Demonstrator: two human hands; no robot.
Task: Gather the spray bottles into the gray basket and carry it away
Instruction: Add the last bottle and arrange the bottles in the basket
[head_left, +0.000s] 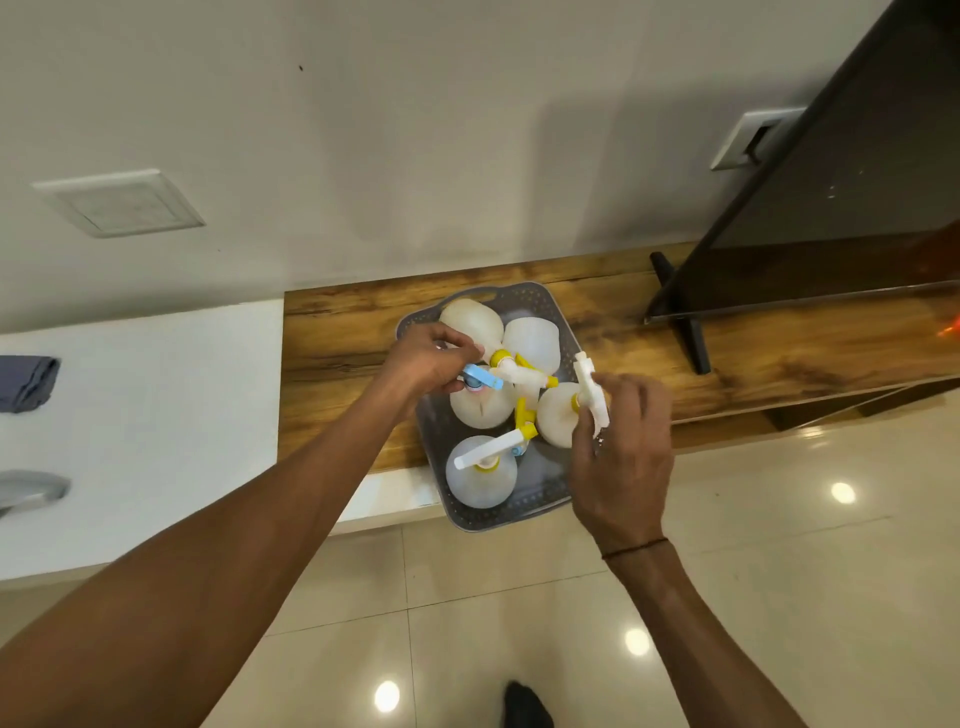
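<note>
While the left hand (434, 358) pinches the blue-trigger bottle (480, 402) and the right hand (621, 441) grips the white sprayer head (589, 392), both should settle upright inside the gray basket (540, 501) before lifting.

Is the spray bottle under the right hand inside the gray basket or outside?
Inside: the translucent white spray bottle sits within the gray perforated plastic basket, right hand gripping its trigger head.

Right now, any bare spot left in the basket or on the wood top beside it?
Basket: only the near right corner shows bare floor; elsewhere the bottles crowd together. Both hands are over it. The wood top is bare left of the basket, and right of it up to the TV stand.
</note>
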